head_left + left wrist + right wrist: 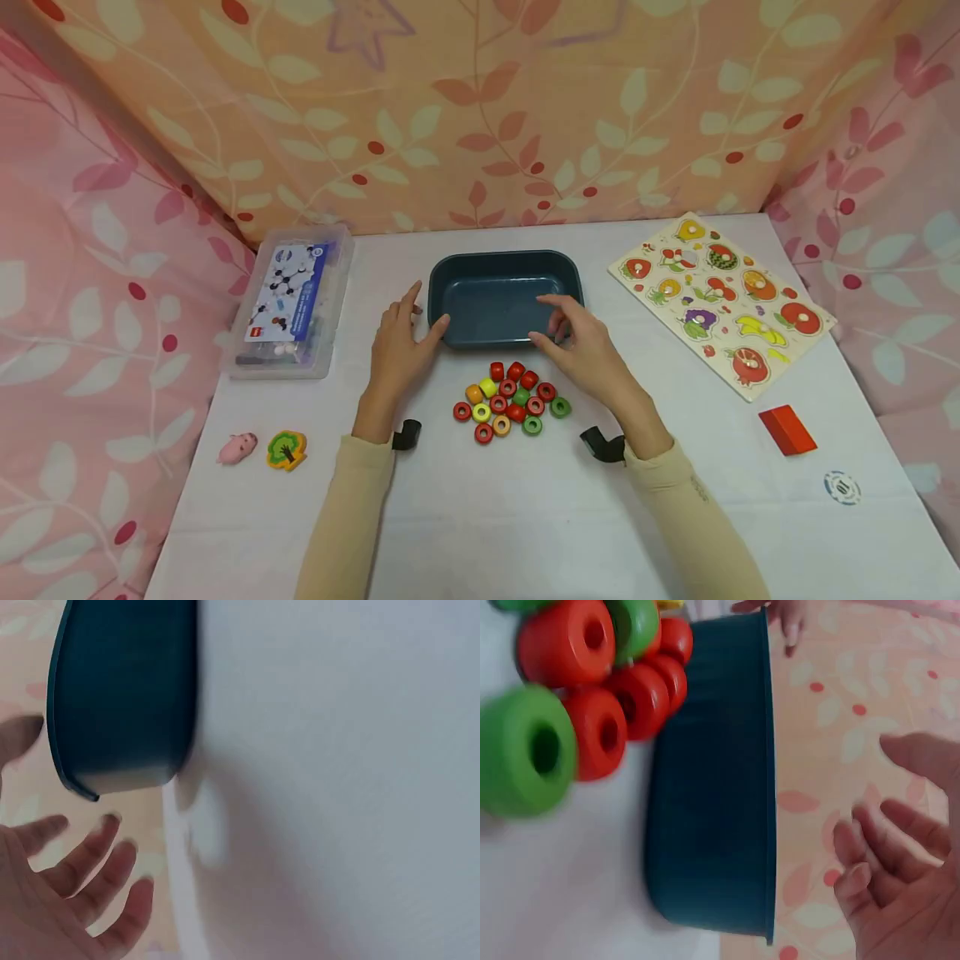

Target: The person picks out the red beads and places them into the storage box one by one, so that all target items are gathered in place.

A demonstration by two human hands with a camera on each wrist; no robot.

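A dark blue-green rectangular tray point(495, 340) stands at the back middle of the white-covered table, with nothing inside. By its left end is my left hand point(402, 343), fingers spread and relaxed, holding nothing; the left wrist view shows that hand point(67, 900) apart from the tray wall point(124, 697). My right hand point(581, 346) hovers at the tray's front right corner, fingers loosely bent and nothing between them. In front of the tray lies a loose cluster of red, green, yellow and orange beads point(516, 412), several of them showing holes.
On the left are a clear plastic case point(285, 300), a pink pig figure point(237, 448) and a tree-shaped piece point(287, 450). On the right lie a fruit puzzle board point(720, 300), a red block point(787, 430) and a round chip point(842, 487). Patterned curtains point(480, 117) border the table.
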